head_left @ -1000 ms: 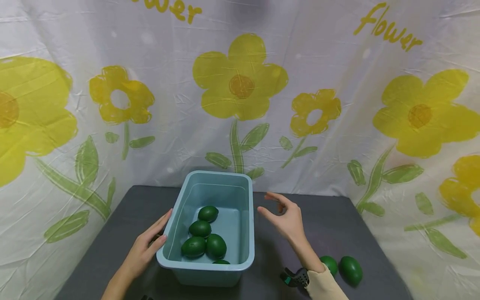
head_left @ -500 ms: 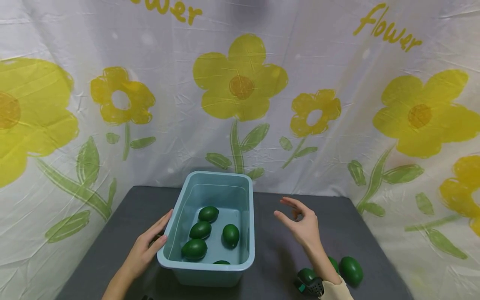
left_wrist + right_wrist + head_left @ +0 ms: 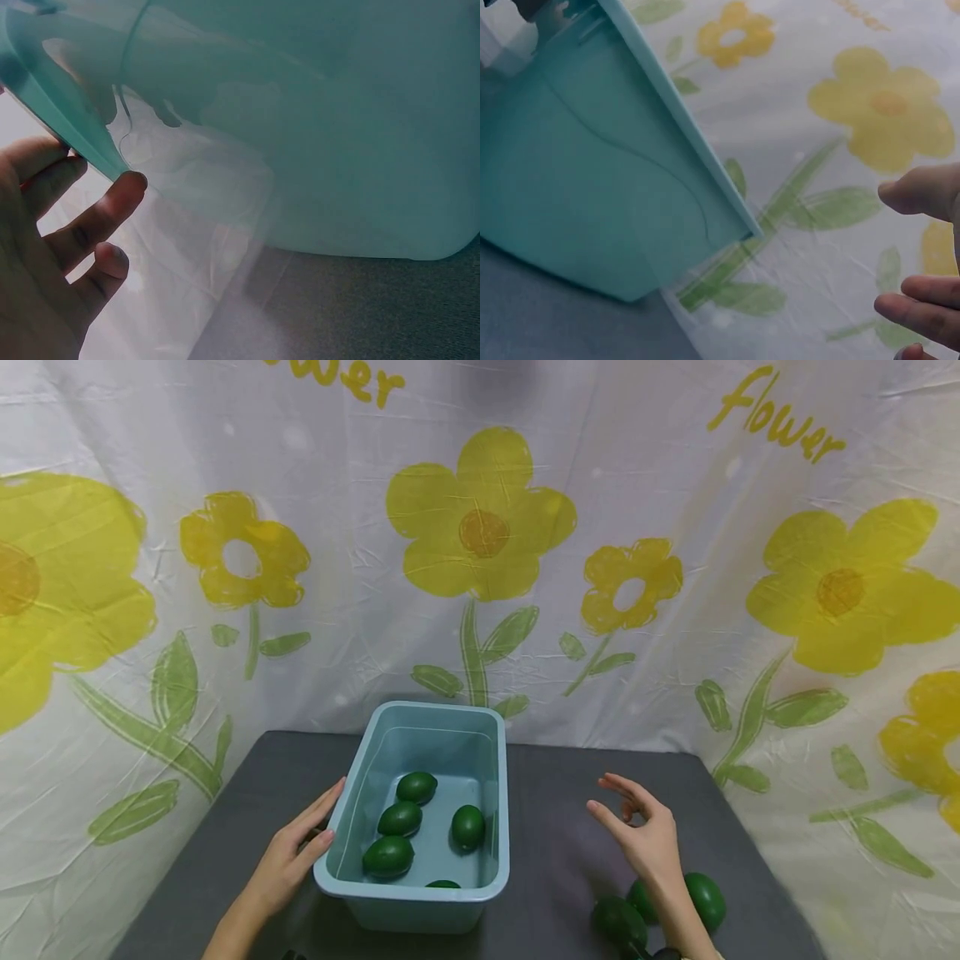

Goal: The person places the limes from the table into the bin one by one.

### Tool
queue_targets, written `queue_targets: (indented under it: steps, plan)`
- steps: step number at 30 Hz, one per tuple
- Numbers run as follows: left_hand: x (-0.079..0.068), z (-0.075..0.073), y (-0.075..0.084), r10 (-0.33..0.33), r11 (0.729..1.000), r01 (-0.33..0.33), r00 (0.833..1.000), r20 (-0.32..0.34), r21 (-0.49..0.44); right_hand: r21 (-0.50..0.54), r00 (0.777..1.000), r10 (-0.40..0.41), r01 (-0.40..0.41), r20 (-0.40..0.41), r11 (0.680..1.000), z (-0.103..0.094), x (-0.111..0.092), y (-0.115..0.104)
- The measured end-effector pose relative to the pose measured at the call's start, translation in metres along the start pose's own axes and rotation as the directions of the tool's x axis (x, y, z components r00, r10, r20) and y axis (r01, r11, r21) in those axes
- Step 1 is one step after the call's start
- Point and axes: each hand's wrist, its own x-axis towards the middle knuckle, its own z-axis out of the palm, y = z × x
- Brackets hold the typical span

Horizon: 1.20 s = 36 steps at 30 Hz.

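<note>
A pale blue-green plastic bin (image 3: 412,891) stands at the middle of the dark table. Several dark green limes lie in it: a row along the left side, one partly hidden behind the front rim, and a single lime (image 3: 468,827) near the right wall. My left hand (image 3: 288,847) touches the bin's left rim, its fingers extended along it; the left wrist view shows fingertips (image 3: 133,182) against the edge. Right of the bin, my right hand (image 3: 647,831) hovers over the table with nothing in it, thumb and fingers apart.
By my right forearm lie more limes: one dark lime (image 3: 619,922) in front, another lime (image 3: 705,900) to the right, and one partly covered by the arm. A white curtain (image 3: 337,635) printed with yellow flowers hangs behind the table (image 3: 555,810).
My right hand has moved rightward and nearer, away from the bin. Inside, one lime has rolled from the left group toward the right wall. My left hand stays put.
</note>
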Motion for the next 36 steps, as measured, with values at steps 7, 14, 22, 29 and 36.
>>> queue_targets:
  steps: [7,14,22,29,36]
  plan:
    - [0.0,-0.001,0.0,-0.004,1.0,0.004,1.0,0.005,-0.001,-0.119,0.999,0.046,-0.049,-0.027,0.992,-0.011,-0.013,0.016]
    - [-0.001,-0.002,0.001,-0.019,1.0,0.019,1.0,0.005,0.012,-0.264,0.99,0.143,-0.135,0.012,0.955,-0.028,-0.023,0.033]
    - [-0.001,-0.001,0.001,-0.023,1.0,0.023,1.0,0.005,0.014,-0.381,0.935,0.295,-0.204,0.197,0.902,-0.044,-0.031,0.049]
    - [-0.001,-0.001,0.002,-0.023,1.0,0.023,1.0,0.002,0.014,-0.47,0.915,0.291,-0.134,0.279,0.872,-0.043,-0.038,0.059]
    - [0.0,0.0,0.004,-0.014,1.0,0.014,1.0,0.003,0.0,-0.438,0.863,0.281,-0.078,0.42,0.896,-0.034,-0.05,0.063]
